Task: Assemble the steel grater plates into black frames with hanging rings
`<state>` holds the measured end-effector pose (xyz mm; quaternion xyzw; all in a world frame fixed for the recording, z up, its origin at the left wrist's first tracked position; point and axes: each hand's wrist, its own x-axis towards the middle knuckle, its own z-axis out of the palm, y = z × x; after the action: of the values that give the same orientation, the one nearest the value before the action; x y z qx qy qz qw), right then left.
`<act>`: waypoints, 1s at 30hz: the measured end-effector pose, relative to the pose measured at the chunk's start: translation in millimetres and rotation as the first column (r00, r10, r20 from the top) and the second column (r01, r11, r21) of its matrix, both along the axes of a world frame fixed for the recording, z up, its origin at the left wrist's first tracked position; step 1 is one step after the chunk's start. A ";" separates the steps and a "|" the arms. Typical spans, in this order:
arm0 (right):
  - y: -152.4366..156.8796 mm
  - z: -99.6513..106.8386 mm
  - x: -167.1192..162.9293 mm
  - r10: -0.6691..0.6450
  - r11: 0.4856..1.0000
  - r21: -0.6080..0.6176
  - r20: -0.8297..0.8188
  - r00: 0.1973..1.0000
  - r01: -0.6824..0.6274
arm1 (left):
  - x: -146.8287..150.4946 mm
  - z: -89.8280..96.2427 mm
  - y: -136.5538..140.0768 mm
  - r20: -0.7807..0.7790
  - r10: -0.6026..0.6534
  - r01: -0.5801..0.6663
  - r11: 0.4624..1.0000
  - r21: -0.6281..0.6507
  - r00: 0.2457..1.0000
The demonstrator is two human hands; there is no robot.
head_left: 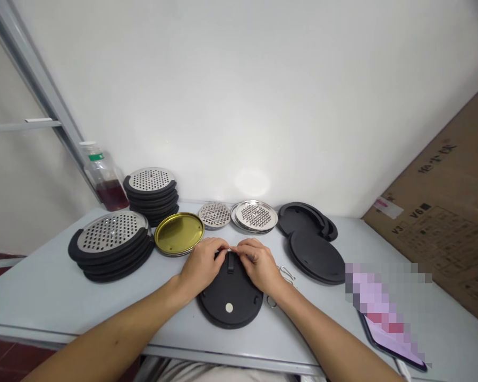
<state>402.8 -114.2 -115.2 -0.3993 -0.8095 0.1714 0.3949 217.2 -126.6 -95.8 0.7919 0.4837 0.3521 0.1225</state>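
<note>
A round black disc [239,297] lies on the table in front of me, with a pale round spot and a small raised black tab on its face. My left hand [207,262] and my right hand [258,262] meet at the disc's far edge, above the tab. Both hands are closed, with thumbs and forefingers pinched together. A small, light, shiny bit shows between the fingertips, too small to name. Beside my right wrist lie some thin wire pieces [287,274] and a small ring [271,301].
Two stacks of perforated metal discs in black holders [111,260] stand left, near a bottle of dark liquid [110,193]. Gold lids [179,233], grater discs [257,216] and black discs [316,255] line the back. A partly blurred phone [394,339] and a cardboard box [442,228] are right.
</note>
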 end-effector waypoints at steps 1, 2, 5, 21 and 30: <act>-0.2 -0.4 0.1 -0.002 1.000 0.004 0.002 1.000 0.002 | -0.1 0.1 -0.3 -0.013 0.007 -0.007 1.000 0.003 1.000; -0.4 -0.6 0.2 -0.005 1.000 0.010 0.005 1.000 0.005 | -0.2 0.1 -0.7 -0.028 0.011 -0.011 1.000 0.009 1.000; -1.1 -0.6 0.4 -0.014 1.000 0.025 0.011 1.000 0.014 | -0.2 0.7 -2.2 -0.064 0.023 -0.021 0.999 0.030 0.998; -4.7 3.7 -5.4 -0.039 0.999 0.015 0.043 0.998 0.038 | -0.1 -1.4 -1.5 -0.069 0.028 -0.025 0.999 0.046 0.997; -5.7 5.4 -7.3 -0.072 0.997 0.000 0.042 0.997 0.072 | 1.2 -3.8 3.0 -0.025 0.049 -0.048 0.998 0.029 0.998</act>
<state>395.6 -120.0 -109.8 -0.4320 -0.8026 0.1494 0.3833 218.4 -123.6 -99.6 0.7860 0.4993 0.3516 0.0963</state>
